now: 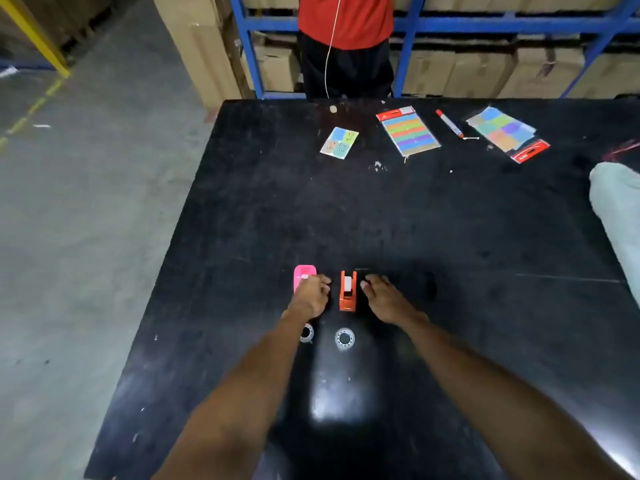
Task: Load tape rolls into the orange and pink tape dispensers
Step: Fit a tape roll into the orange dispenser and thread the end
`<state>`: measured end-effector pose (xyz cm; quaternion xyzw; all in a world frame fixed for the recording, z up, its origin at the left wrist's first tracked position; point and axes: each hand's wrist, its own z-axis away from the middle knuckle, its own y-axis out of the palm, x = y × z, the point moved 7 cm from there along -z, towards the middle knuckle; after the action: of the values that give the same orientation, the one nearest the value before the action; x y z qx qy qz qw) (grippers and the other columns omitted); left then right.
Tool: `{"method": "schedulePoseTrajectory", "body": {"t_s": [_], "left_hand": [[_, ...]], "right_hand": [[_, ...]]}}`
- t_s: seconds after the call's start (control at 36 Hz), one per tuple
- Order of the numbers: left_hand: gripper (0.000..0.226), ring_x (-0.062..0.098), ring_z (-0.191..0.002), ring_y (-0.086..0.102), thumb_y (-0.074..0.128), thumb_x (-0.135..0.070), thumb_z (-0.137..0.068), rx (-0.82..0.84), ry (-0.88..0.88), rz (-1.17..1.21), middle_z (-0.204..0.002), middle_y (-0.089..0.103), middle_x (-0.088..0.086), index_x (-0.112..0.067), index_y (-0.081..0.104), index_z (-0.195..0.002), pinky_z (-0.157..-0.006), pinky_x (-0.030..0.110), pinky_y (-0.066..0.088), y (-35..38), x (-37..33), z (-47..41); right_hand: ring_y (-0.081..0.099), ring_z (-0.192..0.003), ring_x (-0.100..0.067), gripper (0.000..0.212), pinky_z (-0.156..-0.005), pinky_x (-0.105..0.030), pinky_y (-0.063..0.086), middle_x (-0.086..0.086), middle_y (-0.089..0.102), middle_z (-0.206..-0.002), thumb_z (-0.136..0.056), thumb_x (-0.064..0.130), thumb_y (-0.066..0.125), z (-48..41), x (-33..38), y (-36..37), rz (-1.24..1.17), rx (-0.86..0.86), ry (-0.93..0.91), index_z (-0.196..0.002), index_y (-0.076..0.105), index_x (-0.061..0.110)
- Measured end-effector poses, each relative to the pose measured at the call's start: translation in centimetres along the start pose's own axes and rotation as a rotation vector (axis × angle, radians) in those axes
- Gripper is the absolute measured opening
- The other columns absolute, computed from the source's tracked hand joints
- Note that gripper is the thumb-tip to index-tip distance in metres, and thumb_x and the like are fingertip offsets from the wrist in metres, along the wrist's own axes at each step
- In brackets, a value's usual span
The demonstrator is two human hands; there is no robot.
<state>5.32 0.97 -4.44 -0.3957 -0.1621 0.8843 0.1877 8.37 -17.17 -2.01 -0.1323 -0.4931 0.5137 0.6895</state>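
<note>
Dispensers, one pink (304, 276) under the grasping left hand (310, 295) and one orange (347, 291) beside the released right hand (382, 299), with two tape rolls (344, 338), on a black table (450, 237) among warehouse cartons (485, 72).

on my feed the glossy black tabletop (450, 237) carries a hot-pink plastic tape dispenser (304, 273) and an orange plastic tape dispenser (347, 292) with a white core. nearer me i see two clear tape rolls with whitish rims (344, 338). at the far edge lie a small card of pastel blue, green, pink and teal squares (339, 142), a red-topped pack of rainbow horizontal stripes (408, 130), a white marker with red cap and tip (449, 123), and a red-labelled pack of pastel patches (507, 133). a red shirt over black trousers (346, 22) stands beyond, before blue steel racking (485, 25) and tan cardboard boxes (467, 72).
</note>
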Motion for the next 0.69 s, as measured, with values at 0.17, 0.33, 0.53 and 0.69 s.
{"method": "schedulePoseTrajectory", "body": {"t_s": [0.17,0.33,0.53,0.69], "left_hand": [[0.019,0.024,-0.063,0.061,0.041,-0.011,-0.097,0.095,-0.029,0.065,-0.075,0.062,0.007,-0.018,0.056,-0.107,-0.06,0.036,0.051,0.9,-2.8,0.2],[0.025,0.042,-0.09,0.071,0.046,-0.015,-0.095,0.084,0.028,0.012,-0.108,0.07,0.022,-0.009,0.062,-0.114,-0.075,0.054,0.061,2.0,-3.2,-1.0],[0.021,0.031,-0.082,0.07,0.053,-0.016,-0.096,0.179,0.054,0.193,-0.102,0.069,0.014,-0.026,0.057,-0.113,-0.068,0.04,0.061,2.1,-3.6,0.5],[0.03,0.019,-0.079,0.065,0.051,-0.007,-0.099,0.2,0.104,0.379,-0.093,0.064,0.007,-0.017,0.051,-0.127,-0.075,0.034,0.058,1.6,-4.7,3.2]], "right_hand": [[0.045,-0.137,-0.037,0.044,-0.113,-0.043,0.037,-0.016,0.031,-0.15,-0.108,0.033,0.035,-0.9,1.1,0.5,-0.15,-0.068,0.061,-0.147,0.039,0.014],[0.052,-0.127,-0.038,0.042,-0.112,-0.04,0.038,-0.017,0.036,-0.141,-0.108,0.032,0.036,-0.6,1.4,1.7,-0.263,-0.114,0.085,-0.144,0.042,0.011],[0.063,-0.115,-0.037,0.038,-0.095,-0.037,0.047,-0.017,0.066,-0.125,-0.107,0.038,0.035,0.7,1.5,0.8,-0.369,-0.138,0.125,-0.136,0.044,0.015],[0.051,-0.135,-0.029,0.051,-0.113,-0.035,0.035,-0.009,0.053,-0.147,-0.106,0.048,0.032,2.1,2.2,-0.2,-0.439,-0.112,0.106,-0.153,0.032,0.028]]}}
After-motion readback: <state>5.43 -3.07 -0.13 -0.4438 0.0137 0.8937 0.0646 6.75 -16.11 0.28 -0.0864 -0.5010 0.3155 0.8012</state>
